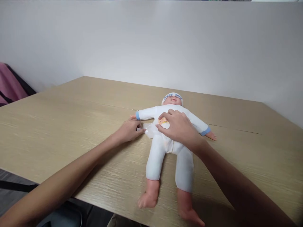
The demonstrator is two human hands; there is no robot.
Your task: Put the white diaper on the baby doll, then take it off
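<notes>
A baby doll point(157, 157) in a white suit with blue cuffs lies on its back, its head away from me and its feet toward me. Around its hips is a white diaper point(149, 130) with an orange-and-yellow print at the front. At the doll's left-hand side in the view, my left hand point(130, 129) pinches the diaper's spread side wing near the tabletop. Curled over the doll's belly, my right hand point(176, 126) grips the diaper's front edge, thumb and index finger on either side of the print. That palm hides part of the waist.
The wooden table point(59, 132) has a thin seam across it. A pale partition point(151, 44) rises behind its far edge. Beyond the left edge is a pink-and-black item point(11, 83). A dark chair part point(62, 217) shows below the near edge.
</notes>
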